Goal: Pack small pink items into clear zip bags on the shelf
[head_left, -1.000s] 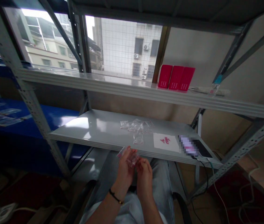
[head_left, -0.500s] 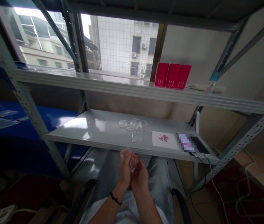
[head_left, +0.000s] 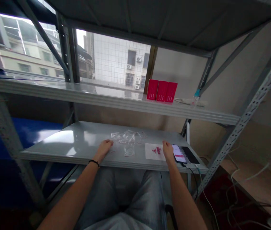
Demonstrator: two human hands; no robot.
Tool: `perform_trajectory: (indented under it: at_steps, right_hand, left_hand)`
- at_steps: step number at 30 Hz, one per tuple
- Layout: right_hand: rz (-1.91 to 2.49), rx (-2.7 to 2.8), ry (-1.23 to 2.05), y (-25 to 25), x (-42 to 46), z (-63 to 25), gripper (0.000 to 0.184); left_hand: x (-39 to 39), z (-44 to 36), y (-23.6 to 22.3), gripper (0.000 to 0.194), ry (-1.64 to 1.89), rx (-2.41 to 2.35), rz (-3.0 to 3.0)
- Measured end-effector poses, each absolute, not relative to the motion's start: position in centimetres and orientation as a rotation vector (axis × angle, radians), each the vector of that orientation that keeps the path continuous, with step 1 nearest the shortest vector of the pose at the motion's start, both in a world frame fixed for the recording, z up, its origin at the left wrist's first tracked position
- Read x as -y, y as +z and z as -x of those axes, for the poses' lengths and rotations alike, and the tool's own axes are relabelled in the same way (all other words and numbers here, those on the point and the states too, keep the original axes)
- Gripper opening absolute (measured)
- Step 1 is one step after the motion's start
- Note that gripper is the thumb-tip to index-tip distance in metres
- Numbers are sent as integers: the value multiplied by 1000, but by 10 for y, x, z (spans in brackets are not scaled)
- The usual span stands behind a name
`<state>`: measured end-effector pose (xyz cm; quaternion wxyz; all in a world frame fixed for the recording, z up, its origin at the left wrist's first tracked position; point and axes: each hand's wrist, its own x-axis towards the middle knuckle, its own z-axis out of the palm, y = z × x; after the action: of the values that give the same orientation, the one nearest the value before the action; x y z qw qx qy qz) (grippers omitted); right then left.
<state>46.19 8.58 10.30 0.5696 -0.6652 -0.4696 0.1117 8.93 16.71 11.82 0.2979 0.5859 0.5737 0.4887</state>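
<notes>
My left hand (head_left: 104, 148) rests at the grey shelf, left of a loose pile of clear plastic bags (head_left: 129, 137). Its fingers are curled together, and a faint pinkish line shows on the shelf beside them; what they hold, if anything, is too small to make out. My right hand (head_left: 167, 149) is closed at the right edge of a white sheet (head_left: 150, 154), close to a phone (head_left: 179, 153). Whatever its fingertips pinch is hidden. Small pink shapes (head_left: 158, 150) show on the sheet; I cannot tell whether they are loose pieces or print.
Three red boxes (head_left: 163, 91) stand on the upper shelf (head_left: 111, 99), with a small blue-capped bottle (head_left: 195, 97) to their right. A black slab (head_left: 189, 155) lies beside the phone, and cables (head_left: 204, 191) hang off the lower shelf (head_left: 82, 143). Metal uprights frame both sides.
My hands were together above my lap around a clear plastic bag with something pink. They have parted and moved forward, the left to the shelf, the right to the sheet. The view has shifted.
</notes>
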Motion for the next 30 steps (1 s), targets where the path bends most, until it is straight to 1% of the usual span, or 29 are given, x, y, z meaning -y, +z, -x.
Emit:
perform_trajectory:
  at_steps: [3,4,7,9,12,14,19,26,30]
  right_hand:
    - [1789,1349,180,105,-124,-465,32]
    - [1850,1428,154,102,-132,-463,29]
    - [1990,1638,70,88,-146,-458,26]
    - [2057,1742,11,81,-149,-456,29]
    - [2125,1827,-76,75,-149,-457,28]
    - [2154,1844,-128,75,-148,-457,31]
    - [2168,1827,-209,79,-143,-455,32]
    - [2151,1771,-191,87,-137,-456,35]
    - [2105,1743,-172,96,-134,-465,37]
  left_hand:
    - [-187,-92,116,12,1198,-1658,-1697]
    - [-190,-92,113,15,1194,-1709,-1733]
    - [-187,-89,101,42,1234,-1849,-1838]
    - [-177,-85,92,51,1239,-1889,-1932]
    - [-160,-80,80,42,1170,-1834,-2126]
    - [-151,-79,76,37,1114,-1754,-2257]
    - [-142,-82,76,42,1065,-1680,-2421]
    - [-145,-88,79,35,1103,-1691,-2473]
    - [-142,-88,80,31,1201,-1666,-2478]
